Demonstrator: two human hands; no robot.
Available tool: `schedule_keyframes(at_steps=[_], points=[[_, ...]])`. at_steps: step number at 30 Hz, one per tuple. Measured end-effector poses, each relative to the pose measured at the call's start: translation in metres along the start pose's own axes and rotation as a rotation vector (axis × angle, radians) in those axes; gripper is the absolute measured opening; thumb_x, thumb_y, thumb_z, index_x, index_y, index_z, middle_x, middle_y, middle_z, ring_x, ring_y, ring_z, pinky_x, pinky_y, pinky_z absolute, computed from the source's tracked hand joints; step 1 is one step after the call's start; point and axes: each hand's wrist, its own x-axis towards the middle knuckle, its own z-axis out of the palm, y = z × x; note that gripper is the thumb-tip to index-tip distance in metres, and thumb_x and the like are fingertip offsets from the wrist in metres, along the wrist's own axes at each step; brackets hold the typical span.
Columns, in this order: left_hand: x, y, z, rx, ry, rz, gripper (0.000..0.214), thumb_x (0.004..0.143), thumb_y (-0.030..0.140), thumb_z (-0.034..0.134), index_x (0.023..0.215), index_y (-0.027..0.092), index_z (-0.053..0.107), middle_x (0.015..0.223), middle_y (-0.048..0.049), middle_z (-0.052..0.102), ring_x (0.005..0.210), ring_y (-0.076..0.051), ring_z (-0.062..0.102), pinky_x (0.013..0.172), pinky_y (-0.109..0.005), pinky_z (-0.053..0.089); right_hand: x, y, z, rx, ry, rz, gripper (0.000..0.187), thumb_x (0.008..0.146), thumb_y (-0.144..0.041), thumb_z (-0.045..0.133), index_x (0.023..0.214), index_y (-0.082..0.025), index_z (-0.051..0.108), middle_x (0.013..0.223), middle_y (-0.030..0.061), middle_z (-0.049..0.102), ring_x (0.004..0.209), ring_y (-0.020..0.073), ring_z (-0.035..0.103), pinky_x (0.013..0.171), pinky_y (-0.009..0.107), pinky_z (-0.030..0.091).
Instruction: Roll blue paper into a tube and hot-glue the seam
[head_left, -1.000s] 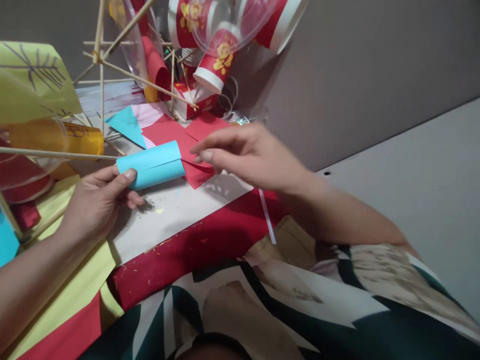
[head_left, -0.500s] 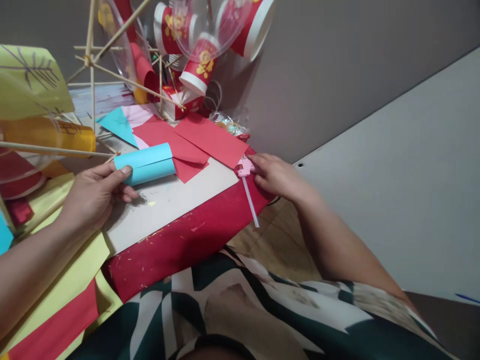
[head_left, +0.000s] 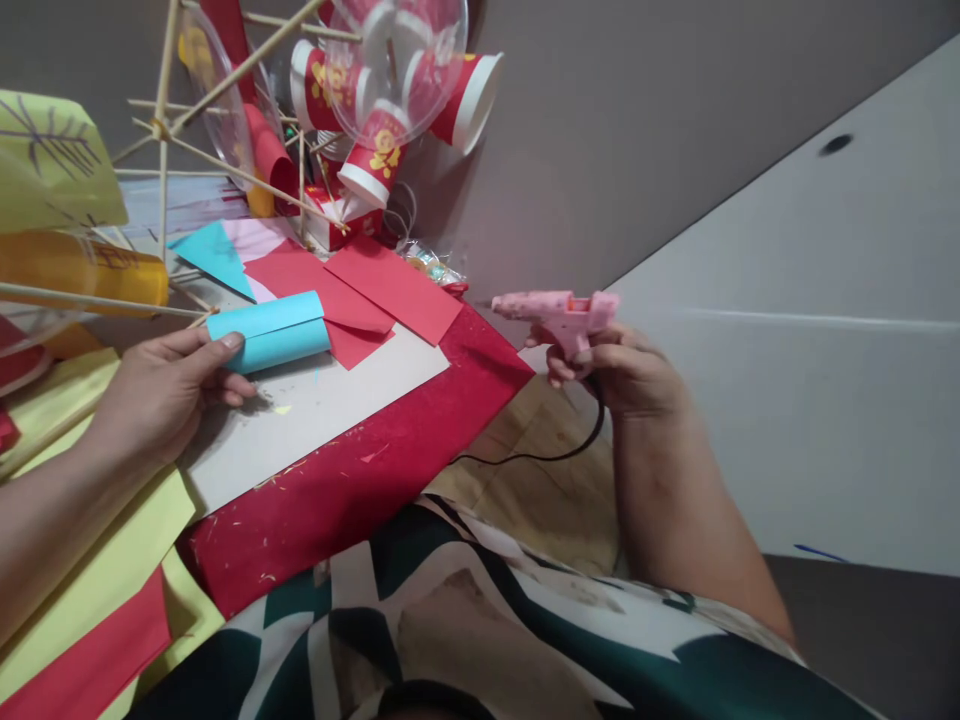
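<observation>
My left hand pinches one end of a light blue paper tube, thumb on top, just above the white board. The tube lies sideways, and a straight seam runs along it. To the right of the table corner, my right hand grips a pink hot glue gun by its handle. Its nozzle points left, and a dark cord hangs from the handle. Behind the tube lie red paper sheets and a blue paper piece.
A frame of wooden sticks stands at the back left, close to my left hand. Red paper cups and clear plastic discs cluster behind it. Yellow paper lies at the front left. A red cover borders the board, and a grey wall rises behind.
My right hand has lifted the glue gun off the table corner and moved it right, turning its nozzle to the left. My left hand still holds the blue tube. The view has shifted slightly.
</observation>
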Motion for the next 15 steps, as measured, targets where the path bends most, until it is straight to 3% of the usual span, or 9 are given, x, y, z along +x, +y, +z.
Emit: schedule_keyframes(at_steps=[2,7,11,15], points=[[0.0,0.0,0.0,-0.008,-0.008,-0.001,0.014,0.08,0.001,0.064,0.08,0.015,0.066,0.052,0.005,0.065,0.048,-0.006,0.059,0.049,-0.014,0.047,0.001,0.0,0.012,0.282,-0.02,0.043,0.029,0.057,-0.031,0.061,0.083,-0.02,0.066,0.091,0.0066,0.072,0.045,0.0073,0.036,0.047,0.03,0.043],[-0.001,-0.002,-0.001,-0.008,-0.043,0.014,0.011,0.081,0.003,0.065,0.082,0.014,0.065,0.051,0.003,0.066,0.049,-0.007,0.059,0.05,-0.014,0.048,0.014,-0.005,0.056,0.468,-0.13,0.076,0.034,0.056,-0.031,0.054,0.087,-0.02,0.062,0.086,0.0025,0.071,0.042,0.0056,0.027,0.044,0.028,0.039],[0.004,-0.007,-0.005,-0.012,-0.083,0.028,0.009,0.082,0.007,0.066,0.089,0.012,0.066,0.053,0.0015,0.067,0.048,-0.007,0.059,0.05,-0.012,0.048,0.026,-0.019,0.087,0.656,-0.303,0.131,0.039,0.057,-0.029,0.056,0.093,-0.018,0.065,0.082,0.0005,0.069,0.042,0.0048,0.027,0.043,0.026,0.039],[0.014,-0.018,-0.011,0.016,-0.085,0.068,0.006,0.085,0.014,0.065,0.089,0.011,0.067,0.05,-0.0022,0.068,0.042,-0.008,0.059,0.044,-0.013,0.048,0.044,-0.035,0.113,0.746,-0.346,0.133,0.032,0.066,-0.034,0.061,0.094,-0.02,0.065,0.088,0.0002,0.07,0.047,0.0059,0.041,0.046,0.023,0.046]])
